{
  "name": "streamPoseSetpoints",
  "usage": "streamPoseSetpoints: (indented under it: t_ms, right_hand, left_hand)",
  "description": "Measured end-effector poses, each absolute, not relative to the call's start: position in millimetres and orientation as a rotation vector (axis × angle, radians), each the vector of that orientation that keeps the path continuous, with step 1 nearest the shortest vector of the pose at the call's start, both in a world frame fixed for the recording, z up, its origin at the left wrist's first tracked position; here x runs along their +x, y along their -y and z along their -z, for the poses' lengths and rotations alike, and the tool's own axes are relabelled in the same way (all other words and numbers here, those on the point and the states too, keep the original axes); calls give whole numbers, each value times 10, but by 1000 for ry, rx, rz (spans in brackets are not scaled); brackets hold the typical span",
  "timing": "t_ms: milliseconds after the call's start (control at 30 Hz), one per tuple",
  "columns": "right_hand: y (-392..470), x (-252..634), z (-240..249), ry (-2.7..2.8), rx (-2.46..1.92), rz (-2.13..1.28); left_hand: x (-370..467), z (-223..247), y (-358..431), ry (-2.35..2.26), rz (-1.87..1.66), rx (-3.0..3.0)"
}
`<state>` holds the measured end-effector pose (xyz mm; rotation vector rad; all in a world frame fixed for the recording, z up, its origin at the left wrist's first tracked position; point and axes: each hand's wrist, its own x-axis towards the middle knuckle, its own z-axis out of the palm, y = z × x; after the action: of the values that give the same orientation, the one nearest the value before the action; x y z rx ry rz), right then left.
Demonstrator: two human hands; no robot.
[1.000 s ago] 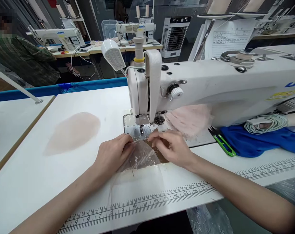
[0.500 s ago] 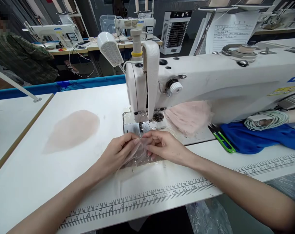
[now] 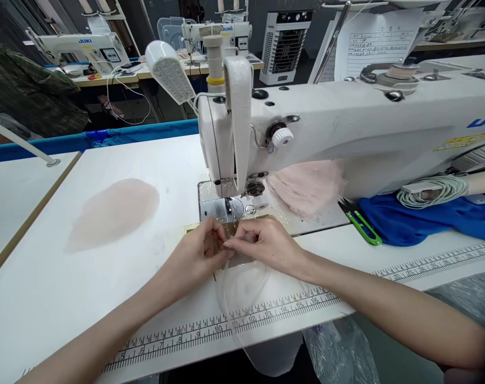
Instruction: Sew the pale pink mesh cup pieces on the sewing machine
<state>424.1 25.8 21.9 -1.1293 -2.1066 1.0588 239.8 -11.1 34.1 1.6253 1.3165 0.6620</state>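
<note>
No bins w/ contents near me. My left hand & right hand meet fingertip to fingertip, both pinching the sheer fabric piece; it trails toward 6 o'clock over the tabletop edge, needle plate at 12.

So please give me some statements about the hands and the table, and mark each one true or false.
1. Both hands, left and right, pinch the sheer fabric in front of the needle. True.
2. The green snips lie left of the needle. False: they lie to its right, beside the blue cloth.
3. A pink piece lies alone to the left. True.
4. The fabric stays wholly on the table. False: it hangs over the front edge.
</note>
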Motion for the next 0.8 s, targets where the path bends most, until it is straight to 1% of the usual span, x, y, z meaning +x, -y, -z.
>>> streamPoseSetpoints:
  t_ms: [100, 200, 333, 467, 700, 800]
  right_hand:
    - [-297, 4282, -243, 2089, -1129, -1124]
    - [-339, 4332, -259, 2124, -1077, -1174]
    - [-359, 4361, -254, 2114, -1035, -1151]
    - [-326, 4341, -268, 2097, -1006, -1139]
    - [-288, 4320, -279, 2129, -916, -1002]
    - [-291, 4322, -259, 2138, -885, -981]
  left_hand:
    - [2297, -356, 11, -1223, -589, 1369]
    - [2232, -385, -45, -1196, -530, 1253]
    - [2241, -390, -45, -1169, -596, 1223]
    - [2277, -362, -11, -1176, -617, 1310]
    - [2288, -356, 23, -1236, -561, 1559]
    - [2297, -353, 36, -1286, -589, 1651]
